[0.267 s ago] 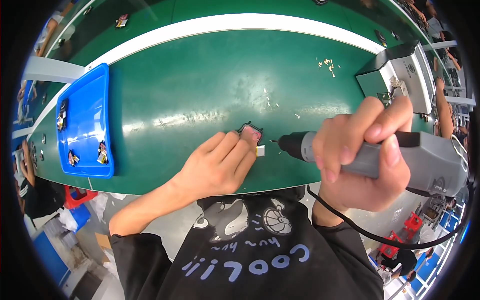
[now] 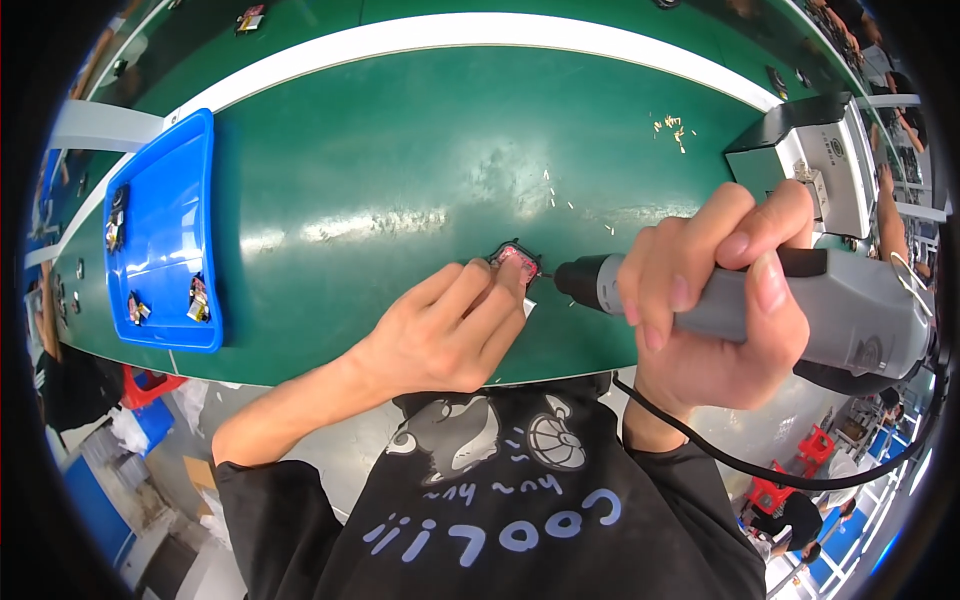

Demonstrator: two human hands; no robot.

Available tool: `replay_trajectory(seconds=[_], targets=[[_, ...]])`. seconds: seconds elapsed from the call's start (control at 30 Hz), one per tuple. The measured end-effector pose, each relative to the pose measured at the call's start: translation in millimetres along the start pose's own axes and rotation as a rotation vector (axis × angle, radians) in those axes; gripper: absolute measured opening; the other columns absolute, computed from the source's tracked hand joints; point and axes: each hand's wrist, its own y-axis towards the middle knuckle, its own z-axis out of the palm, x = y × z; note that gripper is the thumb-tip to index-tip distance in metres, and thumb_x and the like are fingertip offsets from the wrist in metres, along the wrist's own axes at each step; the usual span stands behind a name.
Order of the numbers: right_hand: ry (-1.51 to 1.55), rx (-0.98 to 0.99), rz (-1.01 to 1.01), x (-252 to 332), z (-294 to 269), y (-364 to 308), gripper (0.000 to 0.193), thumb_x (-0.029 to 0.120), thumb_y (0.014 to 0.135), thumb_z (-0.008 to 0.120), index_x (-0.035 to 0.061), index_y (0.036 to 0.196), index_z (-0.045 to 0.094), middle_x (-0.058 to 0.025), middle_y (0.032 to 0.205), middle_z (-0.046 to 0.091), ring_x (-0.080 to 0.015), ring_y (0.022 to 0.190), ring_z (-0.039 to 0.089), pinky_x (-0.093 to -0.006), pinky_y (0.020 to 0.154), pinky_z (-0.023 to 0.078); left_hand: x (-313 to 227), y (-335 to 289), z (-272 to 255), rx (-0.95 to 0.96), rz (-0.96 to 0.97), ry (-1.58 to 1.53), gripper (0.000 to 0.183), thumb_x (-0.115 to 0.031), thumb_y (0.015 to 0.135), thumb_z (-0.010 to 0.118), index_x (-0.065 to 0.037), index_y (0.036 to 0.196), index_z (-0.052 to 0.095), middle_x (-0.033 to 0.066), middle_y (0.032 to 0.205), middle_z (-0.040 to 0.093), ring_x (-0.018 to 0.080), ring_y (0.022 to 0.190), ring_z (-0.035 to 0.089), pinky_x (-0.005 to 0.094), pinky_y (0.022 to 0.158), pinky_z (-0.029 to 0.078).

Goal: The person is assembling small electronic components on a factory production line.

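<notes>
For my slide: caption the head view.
Left hand touching a small device on green bench; right hand gripping a grey power screwdriver.

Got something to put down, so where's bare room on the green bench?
Widest free patch: between the blue tray and left hand, back to the white rail. Crowded: the right, with the box, small gold-coloured pieces, and the right hand gripping a grey tool.

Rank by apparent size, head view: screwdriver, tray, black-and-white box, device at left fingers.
1. Screwdriver and tray: unsure; the former looks nearer the camera.
2. Box
3. Device
</notes>
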Motion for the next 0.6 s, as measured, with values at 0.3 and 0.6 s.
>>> replay_trajectory(seconds=[0.3,0.6], targets=[[0.008,0.002,0.013,-7.7,0.6,0.9,0.016,0.018,0.098,0.043,0.0027,0.097,0.042,-0.0115,0.070,0.048,-0.0155,0.036,0.040,-0.0336,0.039,0.038,-3.1,-0.7,0.4,-0.018,-0.026,0.021,0.012,0.003,0.075,0.075,0.007,0.078,0.064,0.0111,0.080,0.062,0.0191,0.068,0.056,0.0276,0.057,0.045],[-0.021,0.007,-0.002,-7.4,3.0,0.4,0.014,0.017,0.097,0.042,0.0028,0.095,0.042,-0.0115,0.069,0.048,-0.0157,0.036,0.040,-0.0336,0.040,0.039,-7.1,0.5,0.0,-0.001,-0.064,0.045,0.012,0.002,0.075,0.074,0.005,0.079,0.063,0.0121,0.082,0.062,0.0229,0.073,0.061,0.0289,0.062,0.051]])
